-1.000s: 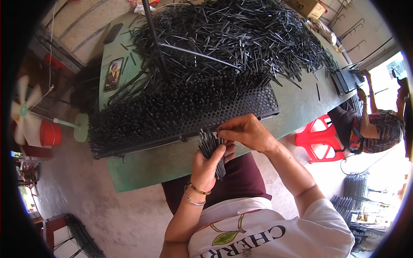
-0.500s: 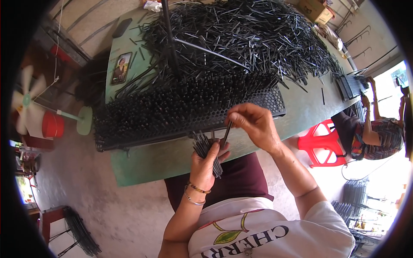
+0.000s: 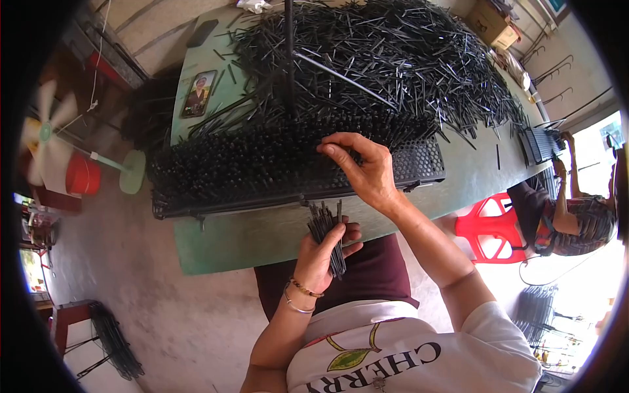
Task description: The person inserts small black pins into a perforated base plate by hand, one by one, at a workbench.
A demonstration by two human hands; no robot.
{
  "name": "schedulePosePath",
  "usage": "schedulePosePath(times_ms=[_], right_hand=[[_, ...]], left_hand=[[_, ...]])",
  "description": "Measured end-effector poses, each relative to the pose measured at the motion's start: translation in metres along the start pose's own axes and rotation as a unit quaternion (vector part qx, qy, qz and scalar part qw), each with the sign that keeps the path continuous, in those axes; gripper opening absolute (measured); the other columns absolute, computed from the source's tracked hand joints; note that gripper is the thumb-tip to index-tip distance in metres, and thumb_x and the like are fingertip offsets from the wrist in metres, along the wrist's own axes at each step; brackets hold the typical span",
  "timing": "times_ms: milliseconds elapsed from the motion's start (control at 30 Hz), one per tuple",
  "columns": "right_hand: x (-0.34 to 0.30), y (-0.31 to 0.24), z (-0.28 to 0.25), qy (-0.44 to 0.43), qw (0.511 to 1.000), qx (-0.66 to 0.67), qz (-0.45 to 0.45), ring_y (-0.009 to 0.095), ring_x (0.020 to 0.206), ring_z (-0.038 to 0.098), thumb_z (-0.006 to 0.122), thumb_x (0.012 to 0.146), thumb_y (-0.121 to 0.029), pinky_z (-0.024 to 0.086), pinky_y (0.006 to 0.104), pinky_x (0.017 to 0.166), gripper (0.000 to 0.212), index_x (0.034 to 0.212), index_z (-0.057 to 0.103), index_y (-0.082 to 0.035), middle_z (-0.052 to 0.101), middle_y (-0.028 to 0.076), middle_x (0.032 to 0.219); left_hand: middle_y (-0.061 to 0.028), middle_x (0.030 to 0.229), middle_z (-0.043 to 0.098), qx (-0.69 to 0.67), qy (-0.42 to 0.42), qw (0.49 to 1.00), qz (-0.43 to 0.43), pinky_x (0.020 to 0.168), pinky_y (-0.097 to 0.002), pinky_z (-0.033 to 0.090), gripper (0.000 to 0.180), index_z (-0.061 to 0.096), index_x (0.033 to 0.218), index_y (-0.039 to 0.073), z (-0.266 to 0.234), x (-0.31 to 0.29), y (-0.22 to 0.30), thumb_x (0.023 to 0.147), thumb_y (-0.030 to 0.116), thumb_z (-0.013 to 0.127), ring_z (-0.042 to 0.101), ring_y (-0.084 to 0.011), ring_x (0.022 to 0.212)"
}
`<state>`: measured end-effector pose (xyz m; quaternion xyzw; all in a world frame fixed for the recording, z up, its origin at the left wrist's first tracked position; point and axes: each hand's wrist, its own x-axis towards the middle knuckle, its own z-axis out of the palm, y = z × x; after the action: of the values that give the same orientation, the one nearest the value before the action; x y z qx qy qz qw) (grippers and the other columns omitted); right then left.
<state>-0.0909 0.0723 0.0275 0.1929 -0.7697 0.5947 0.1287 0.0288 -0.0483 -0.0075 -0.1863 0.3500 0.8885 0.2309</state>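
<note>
My left hand (image 3: 321, 255) is closed around a bundle of thin black sticks (image 3: 324, 229), held upright just in front of the table's near edge. Its thumb presses one stick slightly apart from the others. My right hand (image 3: 367, 167) reaches over a long black perforated rack (image 3: 419, 162), thumb and forefinger pinched together. Whatever lies between those fingertips is lost against the dark background. Many black sticks (image 3: 229, 160) stand upright in the rack's holes, filling its left and middle. Bare holes show at the rack's right end.
A large heap of loose black sticks (image 3: 386, 59) covers the back of the green table (image 3: 216, 252). A dark upright post (image 3: 289, 59) rises behind the rack. A phone (image 3: 198, 93) lies at left, near a fan (image 3: 46, 131). At right, another person (image 3: 576, 209) works by a red stool (image 3: 488, 226).
My right hand has moved up and left, from a stick beside the bundle to above the rack. My left hand keeps hold of the bundle. The whole view has shifted slightly.
</note>
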Motion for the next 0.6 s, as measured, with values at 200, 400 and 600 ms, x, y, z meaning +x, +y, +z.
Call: schedulePosePath(times_ms=[200,400,600], right_hand=[[-0.0026,-0.0025,-0.0006,0.019,0.992,-0.095,-0.086,0.022,0.076,0.064,0.067,0.081,-0.006,0.050,0.0297,0.066,0.015,0.096,0.066,-0.003,0.067,0.009,0.088],[-0.0039,-0.0020,-0.0010,0.040,0.993,-0.090,-0.070,0.024,0.078,0.064,0.068,0.080,-0.004,0.050,0.0311,0.067,0.016,0.096,0.066,-0.004,0.067,0.009,0.088],[-0.0056,-0.0040,0.0021,0.006,0.975,-0.146,-0.167,0.021,0.075,0.064,0.070,0.076,0.001,0.051,0.0296,0.066,0.021,0.096,0.067,-0.003,0.067,0.009,0.086]], left_hand=[[-0.0173,0.107,0.063,0.009,-0.021,1.000,-0.014,0.079,-0.0340,0.055,0.031,0.050,0.117,-0.004,-0.0025,0.0008,0.0024,0.091,0.011,0.053,0.064,-0.0226,0.094],[-0.0171,0.109,0.062,0.012,-0.014,1.000,-0.003,0.082,-0.0360,0.054,0.028,0.051,0.115,-0.002,-0.0028,-0.0013,0.0060,0.091,0.012,0.054,0.062,-0.0238,0.098],[-0.0155,0.108,0.063,0.013,-0.015,1.000,0.008,0.082,-0.0365,0.054,0.022,0.055,0.109,-0.001,-0.0051,-0.0047,0.0071,0.091,0.011,0.055,0.062,-0.0219,0.097]])
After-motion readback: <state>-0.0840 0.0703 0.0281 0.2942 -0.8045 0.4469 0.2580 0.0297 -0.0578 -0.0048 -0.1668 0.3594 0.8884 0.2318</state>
